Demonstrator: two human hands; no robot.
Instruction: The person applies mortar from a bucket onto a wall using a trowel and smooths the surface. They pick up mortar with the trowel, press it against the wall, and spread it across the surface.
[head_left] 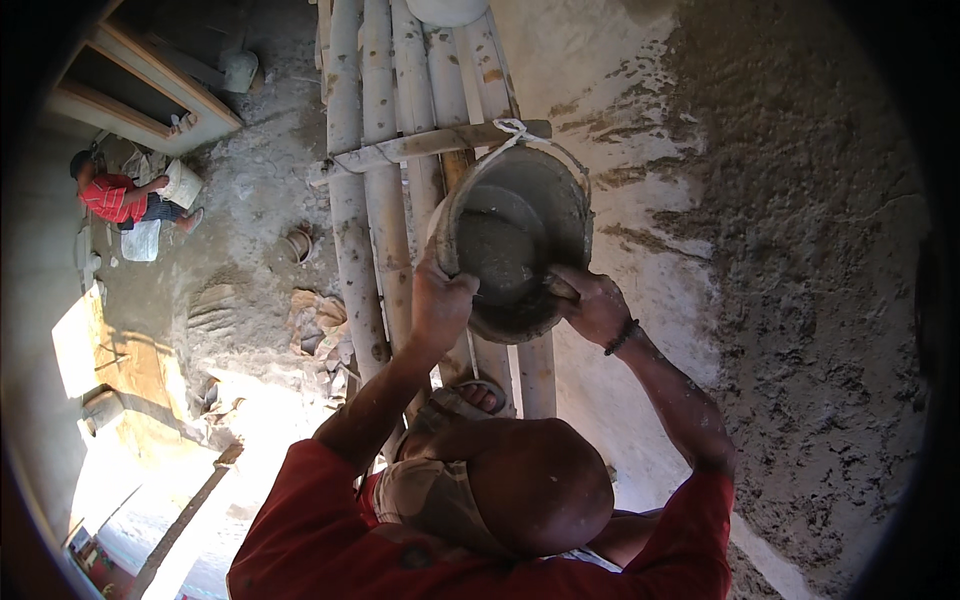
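Note:
A round bucket (548, 190) with a mortar-smeared rim and a white rope handle (515, 130) rests tilted toward me on the bamboo poles. Grey wet mortar (493, 243) lies inside it. My left hand (441, 308) grips the bucket's near left rim, thumb over the edge. At the near right rim, my right hand (597, 308) is closed around a tool with a short, rounded brown handle (563, 289). The tool's other end cannot be made out against the dark inside of the bucket.
Bamboo poles (352, 200) form a raised platform with a crosspiece (425, 147). At right rises a wall, partly coated in rough grey plaster (800, 250). Another pale container (447, 8) stands at the far end. Far below left, a person in red (115, 197) handles a white bucket (181, 186).

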